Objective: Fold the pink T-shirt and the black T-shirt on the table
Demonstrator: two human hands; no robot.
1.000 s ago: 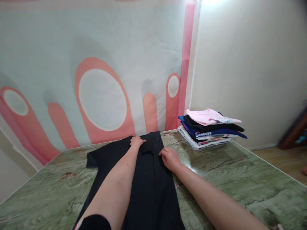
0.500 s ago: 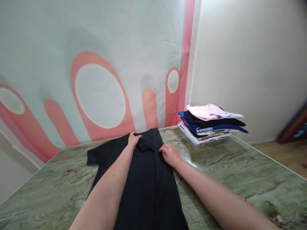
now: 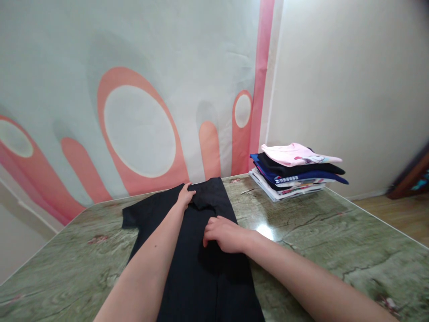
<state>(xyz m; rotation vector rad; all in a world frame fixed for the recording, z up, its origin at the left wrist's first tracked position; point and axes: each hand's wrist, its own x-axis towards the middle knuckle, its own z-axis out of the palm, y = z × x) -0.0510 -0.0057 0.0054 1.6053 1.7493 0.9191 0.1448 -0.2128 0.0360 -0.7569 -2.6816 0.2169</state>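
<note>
A black T-shirt lies spread on the table, its right side folded inward along a lengthwise edge. At the collar, my left hand grips the fabric between thumb and fingers. One short sleeve sticks out to the left of that arm. My right hand hovers over the folded side, its fingers loosely bent and apart from the cloth, with a dark shadow beneath it. Nothing shows in its fingers. The shirt's lower end runs out of the bottom of the view.
A stack of folded shirts, a pink one on top, stands at the table's back right. The green marble-patterned table reaches a patterned wall covering behind. Beyond its right edge, wooden floor shows.
My right hand has let go of the folded edge near the shoulder and moved left and nearer, over the shirt. My left hand stays at the collar.
</note>
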